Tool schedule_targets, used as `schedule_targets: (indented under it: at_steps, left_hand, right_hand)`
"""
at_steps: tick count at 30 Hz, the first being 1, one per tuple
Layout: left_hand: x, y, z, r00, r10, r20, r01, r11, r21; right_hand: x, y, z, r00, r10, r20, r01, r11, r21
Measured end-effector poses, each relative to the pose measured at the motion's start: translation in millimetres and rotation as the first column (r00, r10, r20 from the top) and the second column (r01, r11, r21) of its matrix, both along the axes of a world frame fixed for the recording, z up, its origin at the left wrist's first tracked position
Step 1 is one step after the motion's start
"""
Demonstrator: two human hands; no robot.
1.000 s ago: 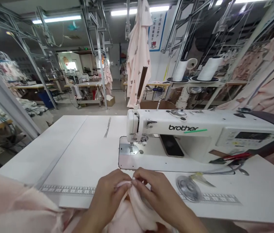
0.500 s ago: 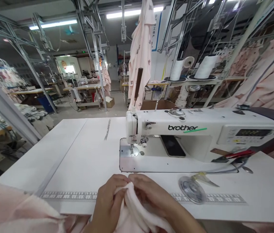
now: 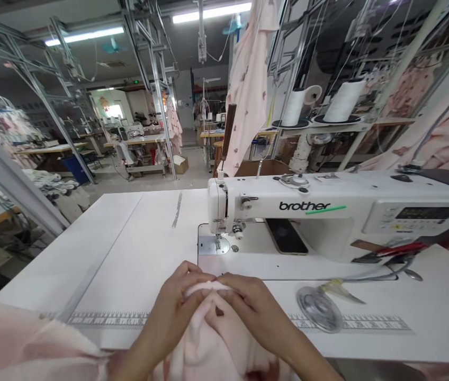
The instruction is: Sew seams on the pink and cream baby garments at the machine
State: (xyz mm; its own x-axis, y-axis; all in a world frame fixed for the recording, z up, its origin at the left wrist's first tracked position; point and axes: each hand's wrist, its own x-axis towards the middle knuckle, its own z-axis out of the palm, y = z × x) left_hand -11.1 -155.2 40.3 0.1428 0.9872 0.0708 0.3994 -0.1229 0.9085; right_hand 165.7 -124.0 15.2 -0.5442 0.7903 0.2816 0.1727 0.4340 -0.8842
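- One Brother sewing machine [image 3: 328, 211]
- Two white thread cones [image 3: 294, 107] [image 3: 344, 100]
- One smartphone [image 3: 287, 236] on the machine bed
- One clear bobbin case [image 3: 320, 309]
- Two hands: left hand [image 3: 172, 312], right hand [image 3: 254, 312]
- One pink fabric piece [image 3: 212, 346]
- One printed ruler strip [image 3: 109, 319]

Pretty much only the left hand [image 3: 177, 312] and right hand [image 3: 250, 312] are seen, both bare, no gloves, rings or watch are worn, forearms are left uncovered and no sleeve is shown anywhere in view.
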Motion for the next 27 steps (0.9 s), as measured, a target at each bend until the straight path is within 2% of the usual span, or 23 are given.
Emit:
schedule_targets:
  at_steps: [2,4,6,8,11,14,20,27]
  left_hand:
    - [-2.9,10.3,6.0,0.999,0.014,0.03,-0.013,0.999,-0.032]
    - [-3.9,25.4,9.0,0.992,-0.006,0.123,0.023,0.991,-0.132]
    - [-3.3,45.0,7.7,0.979,-0.02,0.203,0.063,0.976,-0.206]
    - [-1.7,67.0,1.0,0.979,-0.016,0.206,0.066,0.969,-0.236]
    - [-0.1,96.0,-15.9,0.998,-0.035,0.055,0.047,0.969,-0.242]
    - [-1.1,112.8,-30.2,0.993,-0.068,-0.101,0.045,0.976,-0.212]
    - [2.8,128.1,-38.7,0.928,0.03,-0.372,-0.064,0.995,-0.078]
    - [17.2,142.1,-37.3,0.883,0.048,-0.466,-0.104,0.99,-0.093]
  right_hand:
    - [-0.5,8.3,0.9,0.996,-0.085,-0.029,0.083,0.994,-0.074]
    - [-2.2,17.3,-1.0,0.977,-0.18,-0.113,0.16,0.973,-0.168]
    - [-3.2,28.4,-5.5,0.949,-0.236,-0.211,0.186,0.955,-0.23]
    - [-3.5,41.6,-11.7,0.938,-0.284,-0.197,0.24,0.945,-0.22]
    - [-5.2,63.1,-20.9,0.91,-0.407,0.071,0.413,0.905,-0.098]
    - [-10.6,82.9,-26.5,0.842,-0.461,0.279,0.489,0.871,-0.037]
    - [-18.2,107.4,-32.4,0.745,-0.482,0.462,0.547,0.837,-0.008]
    - [-15.0,113.7,-37.1,0.682,-0.508,0.526,0.578,0.815,0.038]
